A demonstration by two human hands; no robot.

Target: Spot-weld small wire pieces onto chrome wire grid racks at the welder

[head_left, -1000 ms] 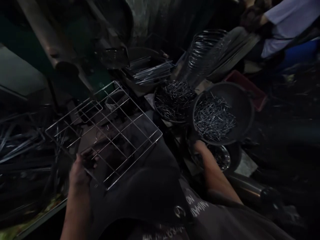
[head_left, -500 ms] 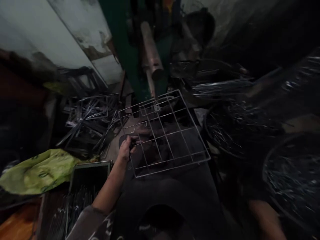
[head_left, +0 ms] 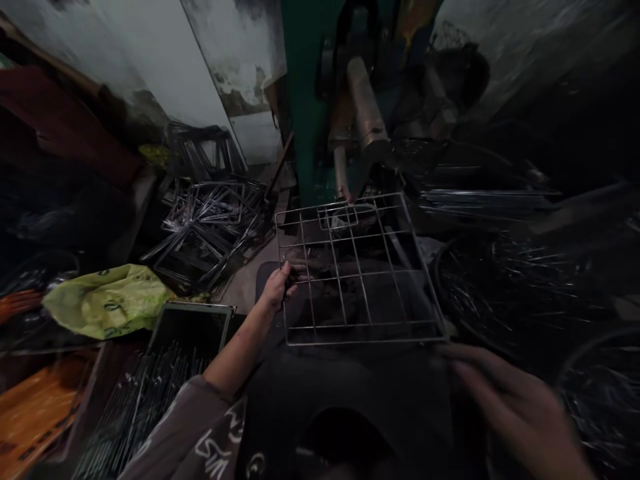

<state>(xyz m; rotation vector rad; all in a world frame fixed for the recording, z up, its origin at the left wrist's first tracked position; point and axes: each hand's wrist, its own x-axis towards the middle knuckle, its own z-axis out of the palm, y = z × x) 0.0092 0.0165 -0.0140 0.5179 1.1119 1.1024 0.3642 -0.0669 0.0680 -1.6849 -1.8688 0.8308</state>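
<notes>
My left hand [head_left: 280,283] is closed around the left side of a wire grid [head_left: 340,273], a rectangular frame with crossing thin rods. The grid lies tilted over my dark-clad lap, its far edge by the lower bar of a green machine. Against that far edge is a small wire loop [head_left: 325,219]. My right hand [head_left: 510,400], smeared by motion, reaches toward the grid's near right corner. Its fingertips are close to that corner; whether they touch or pinch it, I cannot tell.
The green machine [head_left: 307,133] has a thick copper-coloured bar [head_left: 367,107] above a thinner one [head_left: 341,170]. Wire frames [head_left: 215,220] lie heaped at left, near a yellow-green sack [head_left: 110,300] and a box of rods [head_left: 145,393]. Round containers [head_left: 440,267] of wire pieces stand at right.
My right hand has come up from the lower right to near the grid's corner. The view has shifted left, and my left hand keeps its hold on the grid.
</notes>
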